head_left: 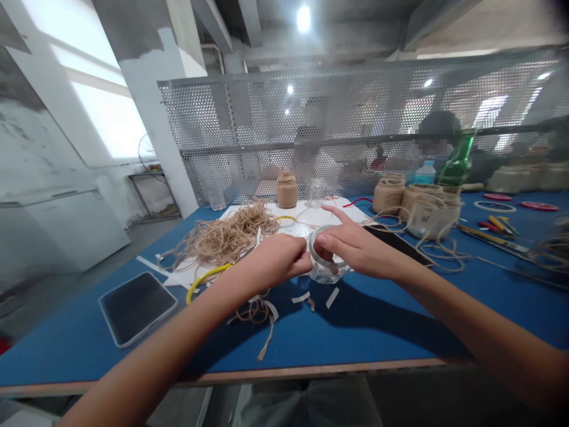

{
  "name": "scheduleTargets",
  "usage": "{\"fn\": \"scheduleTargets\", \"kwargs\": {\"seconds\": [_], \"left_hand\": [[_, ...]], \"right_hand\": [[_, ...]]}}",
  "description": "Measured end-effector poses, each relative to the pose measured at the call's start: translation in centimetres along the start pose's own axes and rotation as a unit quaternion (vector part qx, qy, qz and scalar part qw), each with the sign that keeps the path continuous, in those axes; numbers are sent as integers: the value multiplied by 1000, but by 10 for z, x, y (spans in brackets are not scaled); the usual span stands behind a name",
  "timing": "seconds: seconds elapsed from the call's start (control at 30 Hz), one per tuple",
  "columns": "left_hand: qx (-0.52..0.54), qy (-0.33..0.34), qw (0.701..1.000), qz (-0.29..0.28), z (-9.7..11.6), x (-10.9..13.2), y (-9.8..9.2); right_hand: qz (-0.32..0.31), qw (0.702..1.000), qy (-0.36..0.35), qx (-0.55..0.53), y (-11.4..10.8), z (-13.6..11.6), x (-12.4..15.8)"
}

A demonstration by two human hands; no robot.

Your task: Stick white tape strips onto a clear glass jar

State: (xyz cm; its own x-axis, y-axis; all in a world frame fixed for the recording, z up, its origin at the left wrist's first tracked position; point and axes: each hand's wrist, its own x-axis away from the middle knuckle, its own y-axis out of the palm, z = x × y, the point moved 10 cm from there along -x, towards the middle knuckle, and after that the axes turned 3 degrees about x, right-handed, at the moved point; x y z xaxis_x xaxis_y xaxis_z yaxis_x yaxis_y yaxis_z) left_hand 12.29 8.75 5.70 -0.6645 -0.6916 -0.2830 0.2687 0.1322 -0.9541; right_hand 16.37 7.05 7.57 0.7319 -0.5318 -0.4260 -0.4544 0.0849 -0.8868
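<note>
The left hand (280,260) is closed in a pinch against the rim of a clear glass jar (328,256), and the right hand (360,246) curves over the jar and grips it. The jar lies tilted between the hands, with white paper on its lower side; whether it touches the blue counter (377,332) is hard to tell.

Left of the jar sits a tangled heap of jute twine (224,237), with a yellow ring (207,276) near it. Small white paper strips (326,298) lie just below the jar. A dark phone (400,244) lies under the right wrist. Beyond the jar, to the right, stand twine-wrapped jars (427,204) and a green glass bottle (457,160). A dark tablet (137,308) lies well left of the jar.
</note>
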Motion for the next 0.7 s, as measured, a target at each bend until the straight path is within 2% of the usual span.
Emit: {"fn": "scheduleTargets", "kwargs": {"seconds": [0.4, 0.57, 0.7], "left_hand": [[-44, 3, 999, -12, 2, 1, 3], [-22, 28, 999, 13, 4, 3, 0], [4, 23, 1000, 6, 4, 4, 0]], "right_hand": [[2, 1000, -9, 20, 1, 0, -1], [-3, 1000, 0, 15, 1, 3, 0], [-3, 1000, -1, 10, 1, 2, 0]]}}
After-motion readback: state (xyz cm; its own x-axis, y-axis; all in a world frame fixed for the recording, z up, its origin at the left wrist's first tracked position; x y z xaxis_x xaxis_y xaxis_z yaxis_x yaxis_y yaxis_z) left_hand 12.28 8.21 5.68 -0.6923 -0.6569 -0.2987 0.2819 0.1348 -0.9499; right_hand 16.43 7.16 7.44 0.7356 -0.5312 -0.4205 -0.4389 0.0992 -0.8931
